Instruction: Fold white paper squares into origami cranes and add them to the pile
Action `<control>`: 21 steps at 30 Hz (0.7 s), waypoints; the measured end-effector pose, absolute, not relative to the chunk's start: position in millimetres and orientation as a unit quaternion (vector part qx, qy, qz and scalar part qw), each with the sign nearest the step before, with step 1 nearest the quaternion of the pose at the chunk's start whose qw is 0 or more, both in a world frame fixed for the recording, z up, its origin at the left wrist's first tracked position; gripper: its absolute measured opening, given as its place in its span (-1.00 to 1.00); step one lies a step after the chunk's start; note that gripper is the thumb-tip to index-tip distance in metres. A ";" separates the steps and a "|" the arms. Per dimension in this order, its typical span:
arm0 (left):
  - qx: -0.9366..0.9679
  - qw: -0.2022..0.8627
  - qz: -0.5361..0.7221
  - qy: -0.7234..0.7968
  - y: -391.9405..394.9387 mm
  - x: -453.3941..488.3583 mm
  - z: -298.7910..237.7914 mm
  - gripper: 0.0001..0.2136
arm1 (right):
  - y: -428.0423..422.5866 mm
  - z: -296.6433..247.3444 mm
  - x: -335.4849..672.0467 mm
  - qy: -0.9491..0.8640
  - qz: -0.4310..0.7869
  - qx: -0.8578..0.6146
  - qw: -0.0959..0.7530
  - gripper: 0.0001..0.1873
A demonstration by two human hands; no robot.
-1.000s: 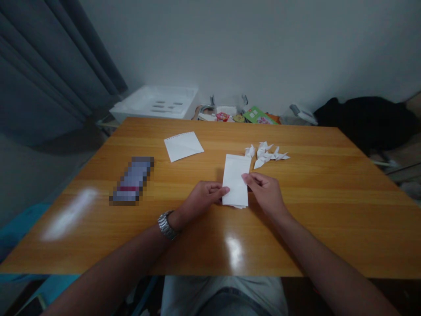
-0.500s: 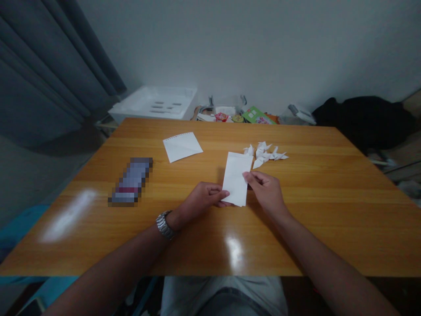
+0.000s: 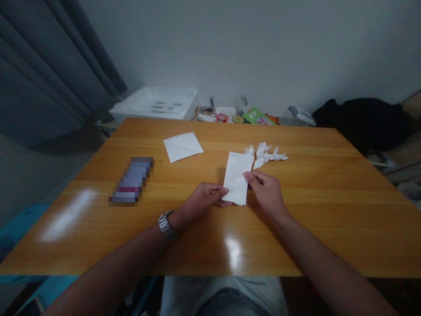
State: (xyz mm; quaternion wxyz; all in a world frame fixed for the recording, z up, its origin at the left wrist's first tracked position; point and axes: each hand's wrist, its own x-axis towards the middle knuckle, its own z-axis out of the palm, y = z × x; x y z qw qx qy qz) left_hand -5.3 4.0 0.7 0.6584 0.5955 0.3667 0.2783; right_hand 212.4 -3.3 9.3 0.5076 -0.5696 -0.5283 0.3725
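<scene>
Between my hands, tilted up a little above the table, is a white folded sheet of paper (image 3: 237,177), taller than it is wide. My left hand (image 3: 210,194) pinches its lower left edge, thumb on the front and fingers behind. On the right edge, about halfway down, my right hand (image 3: 265,188) grips the sheet between thumb and bent forefinger. Several small folded white paper figures (image 3: 264,153), with pointed ends like origami cranes, lie in a cluster just beyond the sheet. A loose white sheet with a perforated edge (image 3: 183,147) rests flat farther left.
A blurred-out phone-like device (image 3: 131,181) lies on the wooden table (image 3: 329,210) at left. Behind the far edge stand a white plastic tray (image 3: 158,98) and a green booklet (image 3: 258,116) among small items. A dark cloth heap (image 3: 362,123) sits at the right.
Almost nothing differs. Both hands keep their hold on the folded sheet, and the whole view has shifted very slightly.
</scene>
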 end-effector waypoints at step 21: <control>0.803 0.248 0.261 0.475 11.1 -22.0 16.5 -0.71 | 5.2 -8.2 225.6 -0.675 0.351 -0.560 0.327 -0.58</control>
